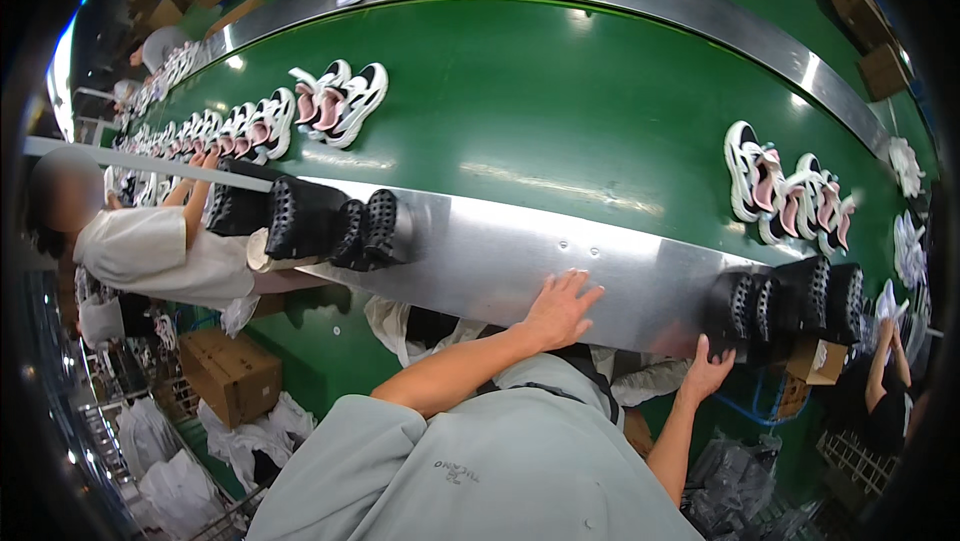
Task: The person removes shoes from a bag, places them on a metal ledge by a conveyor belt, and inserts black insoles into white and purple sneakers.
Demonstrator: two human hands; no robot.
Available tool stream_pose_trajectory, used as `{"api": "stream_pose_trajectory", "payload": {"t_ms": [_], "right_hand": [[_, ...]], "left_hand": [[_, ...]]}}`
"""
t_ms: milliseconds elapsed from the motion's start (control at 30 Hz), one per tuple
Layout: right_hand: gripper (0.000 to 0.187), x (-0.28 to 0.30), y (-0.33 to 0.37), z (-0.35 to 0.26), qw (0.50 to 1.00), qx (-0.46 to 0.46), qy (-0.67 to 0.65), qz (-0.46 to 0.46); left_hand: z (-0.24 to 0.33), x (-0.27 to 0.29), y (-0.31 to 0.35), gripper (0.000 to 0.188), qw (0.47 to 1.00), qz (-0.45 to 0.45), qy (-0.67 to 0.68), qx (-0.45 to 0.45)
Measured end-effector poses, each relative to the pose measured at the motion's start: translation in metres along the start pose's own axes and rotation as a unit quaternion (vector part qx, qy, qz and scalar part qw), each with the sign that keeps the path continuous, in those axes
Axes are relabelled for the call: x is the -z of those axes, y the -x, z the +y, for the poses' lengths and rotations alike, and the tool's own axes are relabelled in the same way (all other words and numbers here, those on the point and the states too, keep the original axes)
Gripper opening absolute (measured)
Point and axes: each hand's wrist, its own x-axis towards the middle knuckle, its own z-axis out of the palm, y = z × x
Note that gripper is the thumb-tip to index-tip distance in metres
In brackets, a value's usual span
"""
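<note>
My left hand [562, 313] rests on the bare metal ledge [480, 251] in front of me, fingers spread and nothing in them. At the ledge's near edge, farther right, is my right hand [708, 371]. Its fingers are stretched and apart, and I see nothing held. Just beyond it stands a group of black boots [740, 306] with a knobbly pattern down their sides. Another group of similar black boots [300, 221] sits on the ledge to the left, away from both hands.
Past the ledge runs a green conveyor belt [480, 101] carrying white, black and pink sneakers [345, 106] at left and more sneakers [790, 191] at right. A person in a white top [150, 251] works at left; another person's hands [888, 336] show at right. A cardboard box [230, 376] stands lower left.
</note>
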Motion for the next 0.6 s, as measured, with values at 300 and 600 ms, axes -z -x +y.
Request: {"api": "stream_pose_trajectory", "payload": {"t_ms": [300, 600], "right_hand": [[0.016, -0.036, 0.077, 0.02, 0.947, -0.046, -0.066, -0.31], [0.016, -0.063, 0.063, -0.06, 0.914, 0.07, -0.046, -0.398]], "left_hand": [[-0.095, 0.18, 0.1, 0.051, 0.888, 0.336, -0.217, 0.227], [-0.164, 0.166, 0.088, 0.064, 0.925, 0.14, -0.196, 0.295]]}}
